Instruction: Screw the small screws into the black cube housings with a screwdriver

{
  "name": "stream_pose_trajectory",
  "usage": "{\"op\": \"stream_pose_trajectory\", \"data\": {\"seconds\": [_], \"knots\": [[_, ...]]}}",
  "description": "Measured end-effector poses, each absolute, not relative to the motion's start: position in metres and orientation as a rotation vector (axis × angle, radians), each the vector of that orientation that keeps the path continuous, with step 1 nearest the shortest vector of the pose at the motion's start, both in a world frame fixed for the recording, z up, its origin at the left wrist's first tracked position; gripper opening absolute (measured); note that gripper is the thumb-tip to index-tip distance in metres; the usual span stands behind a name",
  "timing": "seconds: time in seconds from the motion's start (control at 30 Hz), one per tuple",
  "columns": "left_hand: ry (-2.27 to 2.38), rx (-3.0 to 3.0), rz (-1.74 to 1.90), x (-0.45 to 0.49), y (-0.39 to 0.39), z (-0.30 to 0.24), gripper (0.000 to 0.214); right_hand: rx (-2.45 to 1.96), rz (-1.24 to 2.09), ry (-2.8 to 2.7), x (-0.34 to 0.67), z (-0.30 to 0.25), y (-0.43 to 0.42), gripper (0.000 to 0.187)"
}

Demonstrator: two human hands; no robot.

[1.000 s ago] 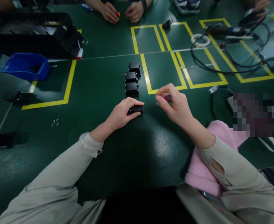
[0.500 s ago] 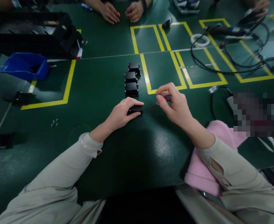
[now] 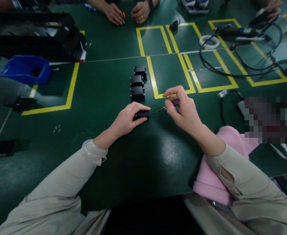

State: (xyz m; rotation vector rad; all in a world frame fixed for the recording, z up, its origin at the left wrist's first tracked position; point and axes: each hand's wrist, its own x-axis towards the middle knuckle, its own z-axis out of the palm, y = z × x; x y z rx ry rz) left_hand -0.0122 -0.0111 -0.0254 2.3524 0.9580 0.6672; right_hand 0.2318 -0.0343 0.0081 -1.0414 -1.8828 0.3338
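Observation:
My left hand grips a small black box on the green table, thumb on its near side and fingers over its far side. In my right hand is a screwdriver with a dark purplish handle, pinched between thumb and fingers. Its thin shaft points left and its tip meets the right end of the box. Beyond my left hand several similar black boxes stand in a row leading away from me. Small screws lie loose on the table to the left.
A blue bin and a long black tray stand at the back left. A pink cloth lies under my right forearm. Cables and a white ring are at the far right. Another person's hands rest across the table.
My right hand and the screwdriver handle have shifted very slightly. My left hand and the box hold still.

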Motion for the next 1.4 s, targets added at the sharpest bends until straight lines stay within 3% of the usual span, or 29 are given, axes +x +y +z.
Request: {"op": "stream_pose_trajectory", "data": {"seconds": [0.2,0.37,0.9,1.07,1.4], "knots": [[0.960,2.351,0.662,-0.0121,-0.0108,-0.0256,0.031,-1.051,0.359,-1.891,0.2321,0.0080,-0.0339,0.015],[0.965,2.349,0.657,-0.0120,-0.0114,-0.0251,0.031,-1.044,0.358,-1.878,0.2316,0.0070,-0.0339,0.007],[0.970,2.347,0.655,-0.0124,-0.0109,-0.0246,0.031,-1.056,0.371,-1.900,0.2335,0.0058,-0.0323,0.016],[0.970,2.347,0.653,-0.0121,-0.0116,-0.0235,0.030,-1.055,0.346,-1.899,0.2326,0.0071,-0.0335,0.006],[0.959,2.350,0.657,-0.0125,-0.0114,-0.0244,0.031,-1.091,0.351,-1.915,0.2313,0.0091,-0.0360,0.010]]}}
